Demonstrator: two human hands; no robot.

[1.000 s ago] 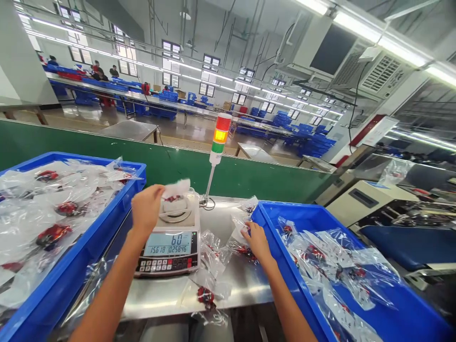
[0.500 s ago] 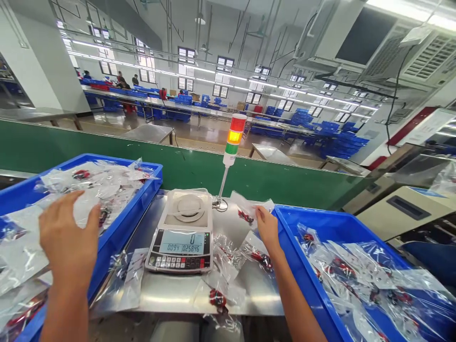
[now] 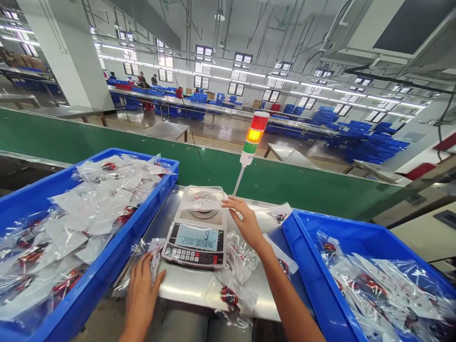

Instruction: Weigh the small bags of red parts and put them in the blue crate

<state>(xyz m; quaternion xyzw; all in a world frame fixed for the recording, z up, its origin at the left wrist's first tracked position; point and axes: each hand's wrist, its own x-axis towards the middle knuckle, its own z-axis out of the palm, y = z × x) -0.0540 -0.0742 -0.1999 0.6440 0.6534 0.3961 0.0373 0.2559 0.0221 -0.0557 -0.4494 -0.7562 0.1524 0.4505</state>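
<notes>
Beside the left tray (image 3: 107, 266), a bag (image 3: 157, 247) is touched by the left hand (image 3: 140, 287), thumb and fingers parted, while a second bag (image 3: 202, 202) is borne by the scale (image 3: 195, 244), the right hand (image 3: 245, 221) being held loosely spread at its edge, near the right tray (image 3: 310, 266).

My left grip (image 3: 141, 289), towards half past seven, is a bare hand with slender fingers, its wrist uncovered. My right grip (image 3: 245, 222), near half past five, is bare as well, and its slim forearm (image 3: 287, 297), out towards five o'clock, is uncovered too. Around six o'clock show my pale greyish trousers (image 3: 187, 325), their finer details too indistinct to tell.
</notes>
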